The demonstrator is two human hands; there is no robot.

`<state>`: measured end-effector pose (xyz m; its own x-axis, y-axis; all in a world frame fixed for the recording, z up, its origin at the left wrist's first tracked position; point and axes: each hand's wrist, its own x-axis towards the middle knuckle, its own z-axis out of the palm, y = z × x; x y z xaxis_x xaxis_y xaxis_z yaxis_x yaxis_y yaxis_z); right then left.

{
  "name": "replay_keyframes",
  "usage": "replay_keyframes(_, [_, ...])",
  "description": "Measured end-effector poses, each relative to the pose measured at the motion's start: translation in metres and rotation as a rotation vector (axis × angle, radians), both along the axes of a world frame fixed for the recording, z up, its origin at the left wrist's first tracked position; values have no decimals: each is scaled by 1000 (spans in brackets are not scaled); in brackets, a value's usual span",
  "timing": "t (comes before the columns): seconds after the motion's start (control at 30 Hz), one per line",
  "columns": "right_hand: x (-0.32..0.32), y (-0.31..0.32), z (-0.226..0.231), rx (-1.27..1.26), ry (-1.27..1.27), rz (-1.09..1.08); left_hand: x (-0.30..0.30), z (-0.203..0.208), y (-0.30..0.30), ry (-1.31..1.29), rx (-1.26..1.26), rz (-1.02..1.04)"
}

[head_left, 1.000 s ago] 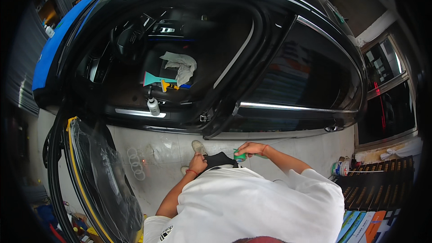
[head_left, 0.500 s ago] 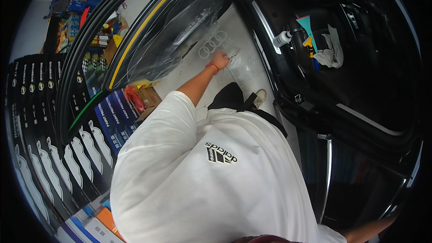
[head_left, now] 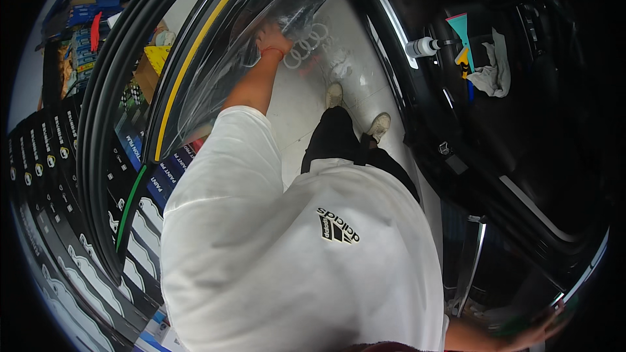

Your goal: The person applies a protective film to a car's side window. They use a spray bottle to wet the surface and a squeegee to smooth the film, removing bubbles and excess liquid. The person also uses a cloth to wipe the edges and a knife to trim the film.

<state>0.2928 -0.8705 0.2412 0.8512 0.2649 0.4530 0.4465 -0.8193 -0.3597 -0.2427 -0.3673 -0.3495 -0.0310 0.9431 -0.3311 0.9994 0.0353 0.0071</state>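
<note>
While the left arm stretches straight out from the white short sleeve, the left hand lies on the clear plastic film, knuckles up, fingers curled into the sheet; whether they pinch it or only press cannot be told. The film is transparent, glossy and wrinkled, draped over a curved frame edged with a yellow strip and thick black rubber trim, at upper left just beside the hand. A red band sits at that wrist. The right hand is at the lower right rim, blurred, palm partly up, fingers seemingly spread near something green; its grip cannot be told. Between the hands: white t-shirt, black trousers, pale shoes on a light tiled floor. To the right, a glossy black car body with an open cavity holding a white spray bottle, a crumpled white cloth and a teal scraper. Interlinked silver rings lie on the floor just beside the left hand.
</note>
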Motion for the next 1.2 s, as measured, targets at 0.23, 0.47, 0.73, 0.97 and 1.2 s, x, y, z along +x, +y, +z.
replay_keyframes(0.23, [-142,127,-278,-145,839,516,3,-20,57,-27,-19,-378])
replay_keyframes(0.47, [-163,126,-363,-129,738,541,14,-3,81,142,-191,-551])
replay_keyframes(0.73, [-86,139,-401,665,1228,25,15,-6,72,148,-277,-425])
replay_keyframes(0.97, [24,186,-474,864,1587,109,24,-13,36,40,-217,-442])
replay_keyframes(1.2, [159,288,-716,515,1569,28,15,-26,27,-13,-68,-151])
